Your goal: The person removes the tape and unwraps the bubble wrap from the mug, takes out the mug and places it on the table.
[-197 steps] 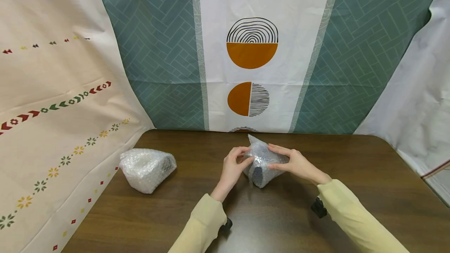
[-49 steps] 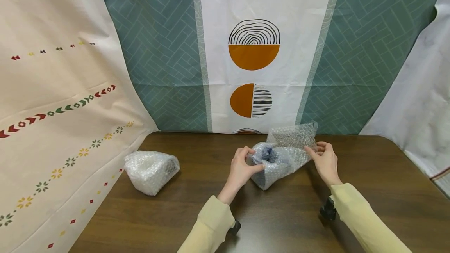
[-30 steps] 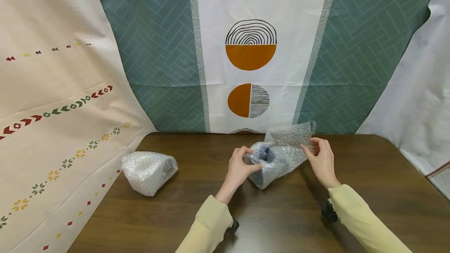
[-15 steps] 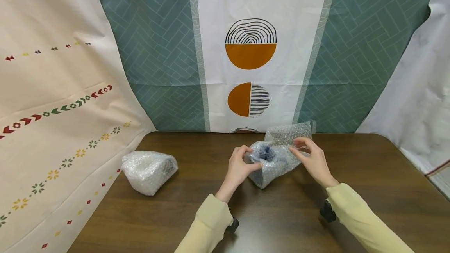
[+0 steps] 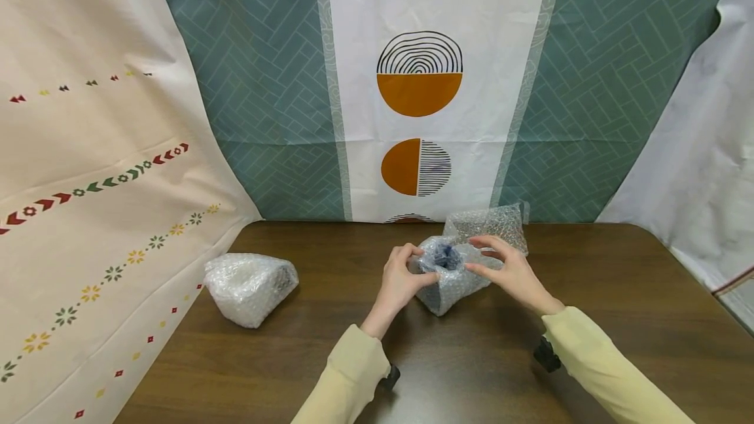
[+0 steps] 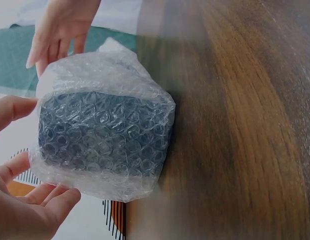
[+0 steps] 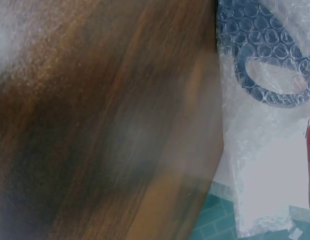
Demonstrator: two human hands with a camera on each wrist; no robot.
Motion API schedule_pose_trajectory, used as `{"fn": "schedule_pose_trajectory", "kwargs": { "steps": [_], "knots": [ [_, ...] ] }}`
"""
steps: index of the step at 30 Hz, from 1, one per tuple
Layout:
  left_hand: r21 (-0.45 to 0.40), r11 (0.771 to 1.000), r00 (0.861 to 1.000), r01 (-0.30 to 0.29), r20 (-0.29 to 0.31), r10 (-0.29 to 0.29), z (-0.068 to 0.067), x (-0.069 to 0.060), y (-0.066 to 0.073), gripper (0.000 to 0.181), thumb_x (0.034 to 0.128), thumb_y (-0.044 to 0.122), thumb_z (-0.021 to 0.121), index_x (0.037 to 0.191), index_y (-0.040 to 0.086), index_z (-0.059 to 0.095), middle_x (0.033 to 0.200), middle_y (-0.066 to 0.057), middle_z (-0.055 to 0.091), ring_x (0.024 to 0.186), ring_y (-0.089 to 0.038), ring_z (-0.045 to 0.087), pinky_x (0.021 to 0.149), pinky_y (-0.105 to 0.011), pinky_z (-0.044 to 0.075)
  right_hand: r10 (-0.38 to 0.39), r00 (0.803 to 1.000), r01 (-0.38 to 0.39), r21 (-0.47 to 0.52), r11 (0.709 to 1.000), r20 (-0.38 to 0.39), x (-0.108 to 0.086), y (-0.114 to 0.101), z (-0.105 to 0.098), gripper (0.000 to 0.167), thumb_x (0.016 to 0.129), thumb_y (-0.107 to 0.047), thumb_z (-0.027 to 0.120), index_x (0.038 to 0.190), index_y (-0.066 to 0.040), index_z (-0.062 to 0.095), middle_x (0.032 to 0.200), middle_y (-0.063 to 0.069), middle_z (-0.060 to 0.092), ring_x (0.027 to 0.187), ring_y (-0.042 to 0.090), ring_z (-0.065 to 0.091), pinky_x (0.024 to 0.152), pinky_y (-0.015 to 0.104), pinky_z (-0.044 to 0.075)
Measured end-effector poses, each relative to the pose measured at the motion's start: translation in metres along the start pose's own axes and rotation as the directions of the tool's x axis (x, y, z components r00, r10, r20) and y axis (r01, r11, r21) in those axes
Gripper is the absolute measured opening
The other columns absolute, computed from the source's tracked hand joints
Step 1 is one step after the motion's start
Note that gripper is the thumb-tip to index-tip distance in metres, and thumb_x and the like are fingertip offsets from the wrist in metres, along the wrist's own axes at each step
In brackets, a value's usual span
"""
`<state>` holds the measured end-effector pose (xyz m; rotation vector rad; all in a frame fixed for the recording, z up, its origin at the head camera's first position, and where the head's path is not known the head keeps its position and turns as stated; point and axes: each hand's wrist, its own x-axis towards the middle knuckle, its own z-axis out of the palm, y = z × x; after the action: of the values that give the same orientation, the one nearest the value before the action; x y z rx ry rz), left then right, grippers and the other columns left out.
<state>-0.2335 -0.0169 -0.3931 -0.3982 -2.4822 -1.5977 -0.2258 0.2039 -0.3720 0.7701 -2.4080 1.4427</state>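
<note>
Right hand point(image 5: 521, 279) shifted toward nine o'clock since half a second ago; thumb and fingers spread at bubble-wrapped mug point(image 5: 455, 288), contact unclear. Left hand point(image 5: 396, 286) grips its nine-o'clock side. Mug on surface point(image 5: 465, 371); bubble-wrapped bundle point(image 5: 247, 290) well apart, nine o'clock.

Even from my distant station I could make out a long, plain, pale yellow left sleeve point(image 5: 344, 378) and a matching right sleeve point(image 5: 603, 362), both softly creased and loose where they ended near the wrists. At the left wrist I saw a small, blocky black device point(image 5: 390, 379); at the right, a similar dark unit point(image 5: 546, 354). The left hand point(image 5: 402, 281) and right hand point(image 5: 514, 273) were bare.
</note>
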Motion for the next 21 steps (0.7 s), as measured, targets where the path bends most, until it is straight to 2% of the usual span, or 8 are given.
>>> {"fn": "schedule_pose_trajectory", "kwargs": {
  "steps": [6, 10, 16, 21],
  "knots": [
    [0.001, 1.000, 1.000, 0.013, 0.008, -0.013, -0.001, 0.000, 0.001, 0.040, 0.0682, 0.022, 0.078, 0.101, 0.008, 0.059, 0.107, -0.013, 0.049, 0.099, -0.030, 0.048, 0.076, -0.037, 0.042, 0.052, 0.996, -0.054, 0.022, 0.998, 0.072, -0.001, -0.003, 0.001, 0.051, 0.081, -0.014, 0.069, 0.125, 0.002, 0.048, 0.124, 0.018, 0.047, 0.111, 0.038, 0.043, 0.091, 0.052, 0.032],
    [0.004, 1.000, 1.000, 0.012, 0.014, -0.012, -0.001, 0.000, 0.001, 0.039, 0.0690, 0.022, 0.077, 0.101, 0.008, 0.059, 0.107, -0.012, 0.049, 0.099, -0.027, 0.048, 0.076, -0.037, 0.042, 0.031, 0.996, -0.031, 0.003, 1.000, 0.090, 0.000, -0.001, 0.003, 0.054, 0.080, -0.013, 0.071, 0.126, 0.002, 0.047, 0.125, 0.017, 0.046, 0.112, 0.036, 0.042, 0.091, 0.051, 0.032],
    [0.018, 1.000, 1.000, 0.008, 0.009, -0.008, -0.001, 0.000, 0.000, 0.039, 0.0684, 0.023, 0.077, 0.100, 0.009, 0.059, 0.103, -0.006, 0.049, 0.096, -0.025, 0.048, 0.074, -0.036, 0.043, 0.005, 0.994, -0.003, -0.020, 1.000, 0.108, 0.002, 0.023, 0.010, 0.060, 0.078, -0.016, 0.073, 0.129, -0.002, 0.045, 0.127, 0.013, 0.045, 0.115, 0.032, 0.040, 0.092, 0.052, 0.032],
    [0.024, 1.000, 1.000, 0.004, 0.009, -0.004, 0.000, 0.001, -0.001, 0.040, 0.0681, 0.024, 0.077, 0.100, 0.009, 0.059, 0.102, -0.004, 0.048, 0.097, -0.025, 0.049, 0.073, -0.036, 0.043, 0.031, 0.990, -0.024, -0.052, 0.998, 0.137, 0.003, 0.033, 0.014, 0.065, 0.077, -0.028, 0.073, 0.132, -0.008, 0.044, 0.128, 0.006, 0.043, 0.115, 0.029, 0.040, 0.090, 0.050, 0.035]
  ]
}}
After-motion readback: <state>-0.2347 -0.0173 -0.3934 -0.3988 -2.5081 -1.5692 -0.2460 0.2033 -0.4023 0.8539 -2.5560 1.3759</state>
